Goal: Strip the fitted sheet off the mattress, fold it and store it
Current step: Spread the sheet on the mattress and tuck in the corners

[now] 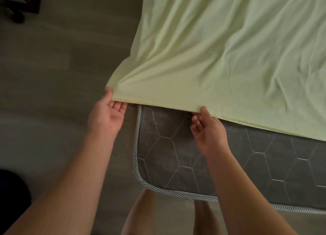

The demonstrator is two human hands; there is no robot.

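A pale green fitted sheet [220, 54] covers most of the grey quilted mattress [176, 146], whose near corner lies bare with striped piping along its edge. My left hand [107, 114] pinches the sheet's lifted corner, thumb on top and fingers underneath, out past the mattress's left side. My right hand [206, 130] pinches the sheet's near hem further right, above the bare mattress. The hem runs taut between the two hands.
Grey-brown floor [53, 76] spreads to the left of the bed. Dark wooden furniture [26, 1] stands at the far top left. A dark shape [12, 196] sits at the lower left edge. My bare legs [141, 213] show below the mattress corner.
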